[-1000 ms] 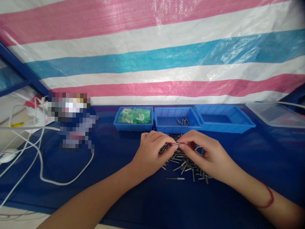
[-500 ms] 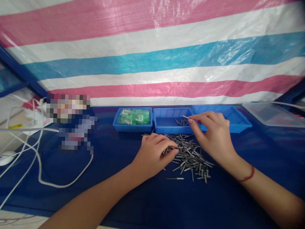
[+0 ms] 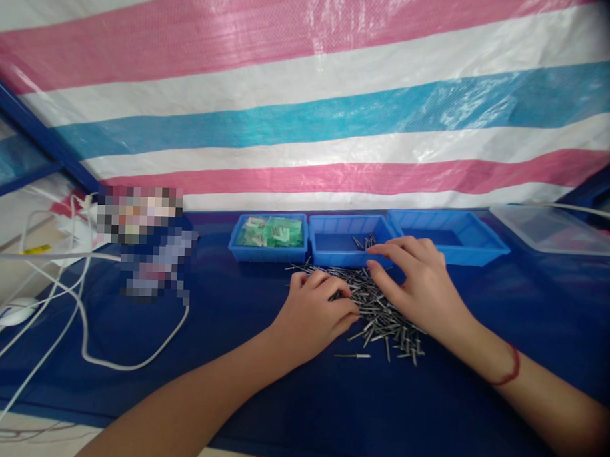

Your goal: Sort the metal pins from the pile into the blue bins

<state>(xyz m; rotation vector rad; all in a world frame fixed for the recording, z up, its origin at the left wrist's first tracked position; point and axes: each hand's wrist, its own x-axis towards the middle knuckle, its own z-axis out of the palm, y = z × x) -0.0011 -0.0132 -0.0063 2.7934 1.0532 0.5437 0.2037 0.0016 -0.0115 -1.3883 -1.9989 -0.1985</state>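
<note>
A loose pile of thin metal blind rivets (image 3: 382,314) lies on the blue table in front of the bins. My left hand (image 3: 315,309) rests on the pile's left side, fingers curled and thumb close to the fingertips; anything pinched there is too small to make out. Above the pile's right part is my right hand (image 3: 418,276), its thumb and fingers apart with nothing between them. Its fingertips are near the front right corner of the middle blue bin (image 3: 334,259), where several rivets lie. One single rivet (image 3: 352,355) lies apart, nearer to me.
On the left stands a blue bin (image 3: 268,256) with green-and-clear packets. To the right are another blue bin (image 3: 464,254) and a clear plastic lid (image 3: 550,230). White cables (image 3: 84,314) trail over the table's left side. A striped sheet (image 3: 308,128) hangs behind.
My right hand has let go of a rivet at the middle bin and moved slightly down and toward the pile, fingers parting. My left hand has shifted a little within the pile.
</note>
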